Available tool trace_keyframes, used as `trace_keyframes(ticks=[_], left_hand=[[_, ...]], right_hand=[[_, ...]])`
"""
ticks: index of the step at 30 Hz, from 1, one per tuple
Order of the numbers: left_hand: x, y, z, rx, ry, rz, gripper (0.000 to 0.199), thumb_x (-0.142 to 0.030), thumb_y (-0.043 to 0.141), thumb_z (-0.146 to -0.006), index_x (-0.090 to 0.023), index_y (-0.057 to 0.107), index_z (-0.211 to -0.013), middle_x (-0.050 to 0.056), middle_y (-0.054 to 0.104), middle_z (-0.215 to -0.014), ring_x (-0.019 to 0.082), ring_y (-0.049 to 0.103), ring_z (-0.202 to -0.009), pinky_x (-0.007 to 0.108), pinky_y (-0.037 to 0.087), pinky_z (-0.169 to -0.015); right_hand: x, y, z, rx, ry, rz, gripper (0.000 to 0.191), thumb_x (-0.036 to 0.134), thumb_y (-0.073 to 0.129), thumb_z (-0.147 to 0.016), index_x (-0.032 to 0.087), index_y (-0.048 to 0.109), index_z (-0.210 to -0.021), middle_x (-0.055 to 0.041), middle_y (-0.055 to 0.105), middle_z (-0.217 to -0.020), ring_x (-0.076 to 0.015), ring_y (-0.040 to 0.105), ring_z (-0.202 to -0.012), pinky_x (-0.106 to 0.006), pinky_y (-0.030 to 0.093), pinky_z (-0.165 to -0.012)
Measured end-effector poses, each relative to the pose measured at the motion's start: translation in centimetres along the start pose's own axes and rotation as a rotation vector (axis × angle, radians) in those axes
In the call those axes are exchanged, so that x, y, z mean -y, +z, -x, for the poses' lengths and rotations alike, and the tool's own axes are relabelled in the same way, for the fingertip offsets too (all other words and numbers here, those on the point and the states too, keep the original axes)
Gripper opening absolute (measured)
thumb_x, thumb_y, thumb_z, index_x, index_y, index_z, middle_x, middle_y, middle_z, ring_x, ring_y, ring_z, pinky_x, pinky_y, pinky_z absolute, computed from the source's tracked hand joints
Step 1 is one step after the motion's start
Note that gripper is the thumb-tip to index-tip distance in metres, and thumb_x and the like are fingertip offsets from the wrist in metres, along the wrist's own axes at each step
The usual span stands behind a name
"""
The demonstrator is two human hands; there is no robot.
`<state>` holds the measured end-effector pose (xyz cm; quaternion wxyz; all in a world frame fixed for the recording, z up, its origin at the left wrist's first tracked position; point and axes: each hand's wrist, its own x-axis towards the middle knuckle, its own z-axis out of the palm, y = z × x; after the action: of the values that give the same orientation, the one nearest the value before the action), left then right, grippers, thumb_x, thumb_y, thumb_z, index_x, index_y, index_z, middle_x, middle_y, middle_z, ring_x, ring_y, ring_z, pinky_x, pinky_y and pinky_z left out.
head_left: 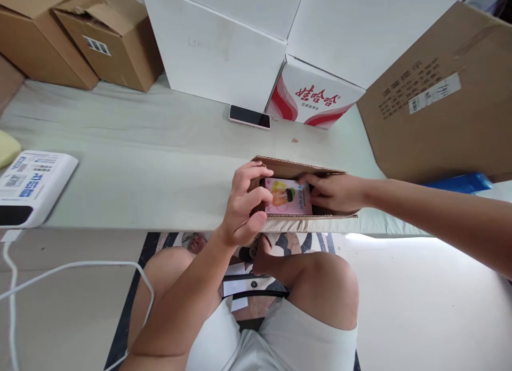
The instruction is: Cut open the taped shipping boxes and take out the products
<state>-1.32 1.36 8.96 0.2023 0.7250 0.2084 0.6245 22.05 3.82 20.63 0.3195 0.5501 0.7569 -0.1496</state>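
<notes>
An open, narrow cardboard box (306, 164) lies near the front edge of the table. Inside it is a pink carton (294, 200) printed with a yellow-orange drink picture and blue characters. My left hand (248, 203) is closed over the box's left end, its fingertips reaching inside past the rim. From the right, my right hand (340, 192) reaches into the box. Its bent fingers are at the carton's right end, and their tips are partly hidden inside the box.
A phone (249, 117) lies behind the box, before white cartons (224, 46) and a red-and-white carton (316, 96). A large cardboard box (444, 110) stands right, brown boxes (116, 46) back left. A white device (44, 184) sits at left, with a white cable (92, 263) below.
</notes>
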Motion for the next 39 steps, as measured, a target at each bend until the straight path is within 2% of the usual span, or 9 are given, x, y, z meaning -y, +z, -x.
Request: trace_keyframes(ticks=[2, 6, 10, 13, 18, 26, 30, 36, 39], left_hand=[[0.0, 0.1, 0.0, 0.000, -0.003, -0.012, 0.030, -0.042, 0.036, -0.100, -0.023, 0.051, -0.082, 0.013, 0.059, -0.126, 0.031, 0.052, -0.130, 0.059, 0.045, -0.114], [-0.1, 0.2, 0.1, -0.012, -0.037, -0.040, 0.031, -0.043, 0.036, -0.100, -0.023, 0.053, -0.082, 0.012, 0.061, -0.124, 0.032, 0.051, -0.131, 0.060, 0.045, -0.113], [-0.3, 0.4, 0.1, -0.018, -0.040, -0.051, 0.032, -0.043, 0.036, -0.101, -0.023, 0.054, -0.083, 0.012, 0.060, -0.121, 0.031, 0.050, -0.132, 0.059, 0.044, -0.115], [-0.4, 0.5, 0.2, 0.004, -0.043, -0.071, 0.036, -0.046, 0.034, -0.101, -0.023, 0.055, -0.084, 0.012, 0.060, -0.120, 0.032, 0.050, -0.131, 0.059, 0.043, -0.115], [-0.6, 0.6, 0.3, 0.022, -0.029, -0.098, 0.039, -0.049, 0.032, -0.101, -0.024, 0.056, -0.083, 0.012, 0.060, -0.120, 0.033, 0.051, -0.128, 0.058, 0.044, -0.113], [-0.5, 0.5, 0.5, 0.038, -0.045, -0.114, 0.041, -0.049, 0.032, -0.099, -0.024, 0.059, -0.082, 0.013, 0.061, -0.119, 0.034, 0.050, -0.128, 0.060, 0.043, -0.112], [-0.6, 0.5, 0.4, 0.035, -0.050, -0.112, 0.044, -0.052, 0.030, -0.101, -0.024, 0.058, -0.082, 0.013, 0.061, -0.117, 0.032, 0.052, -0.127, 0.059, 0.045, -0.112], [-0.6, 0.6, 0.3, 0.016, -0.033, -0.105, 0.043, -0.050, 0.032, -0.101, -0.023, 0.059, -0.081, 0.012, 0.061, -0.117, 0.032, 0.052, -0.126, 0.058, 0.045, -0.113], [-0.6, 0.6, 0.3, 0.038, -0.051, -0.114, 0.046, -0.052, 0.030, -0.100, -0.024, 0.061, -0.082, 0.013, 0.062, -0.117, 0.033, 0.052, -0.126, 0.059, 0.045, -0.112]], right_hand=[[2.2, -1.2, -0.3, 0.116, 0.159, -0.052, 0.076, 0.051, 0.044, -0.099, 0.022, 0.022, -0.165, -0.0159, 0.074, -0.120, -0.0347, 0.070, -0.115, -0.047, 0.050, -0.100], [6.6, -3.0, -1.0, 0.198, 0.366, -0.203, 0.095, 0.077, 0.040, -0.092, 0.022, 0.020, -0.166, -0.0169, 0.062, -0.145, -0.0388, 0.054, -0.140, -0.049, 0.043, -0.113], [8.4, -3.4, -1.4, 0.217, 0.456, -0.192, 0.112, 0.076, 0.057, -0.084, 0.020, 0.008, -0.168, -0.0196, 0.050, -0.156, -0.0374, 0.049, -0.143, -0.046, 0.045, -0.111], [7.5, -2.5, -1.3, 0.164, 0.424, -0.145, 0.109, 0.061, 0.069, -0.083, 0.024, 0.013, -0.168, -0.0222, 0.036, -0.164, -0.0412, 0.051, -0.141, -0.050, 0.045, -0.111], [4.7, -0.4, -1.1, 0.023, 0.245, -0.117, 0.100, 0.047, 0.079, -0.077, 0.028, 0.030, -0.163, -0.0232, 0.037, -0.162, -0.0460, 0.056, -0.134, -0.054, 0.044, -0.113], [4.2, 0.5, -1.6, 0.080, 0.283, -0.246, 0.109, 0.060, 0.074, -0.078, 0.036, 0.015, -0.166, -0.0184, 0.036, -0.161, -0.0423, 0.056, -0.136, -0.057, 0.051, -0.108], [3.7, 0.5, -1.7, 0.088, 0.236, -0.303, 0.108, 0.072, 0.068, -0.077, 0.034, 0.017, -0.165, -0.0181, 0.045, -0.150, -0.0377, 0.064, -0.122, -0.054, 0.055, -0.103], [3.9, 0.2, -1.2, 0.097, 0.285, -0.353, 0.106, 0.049, 0.076, -0.080, 0.035, 0.016, -0.166, -0.0160, 0.043, -0.154, -0.0322, 0.064, -0.125, -0.045, 0.053, -0.108], [3.7, -0.1, -0.7, 0.064, 0.271, -0.433, 0.104, 0.037, 0.080, -0.077, 0.031, 0.023, -0.164, -0.0134, 0.057, -0.144, -0.0311, 0.065, -0.123, -0.043, 0.054, -0.107]])
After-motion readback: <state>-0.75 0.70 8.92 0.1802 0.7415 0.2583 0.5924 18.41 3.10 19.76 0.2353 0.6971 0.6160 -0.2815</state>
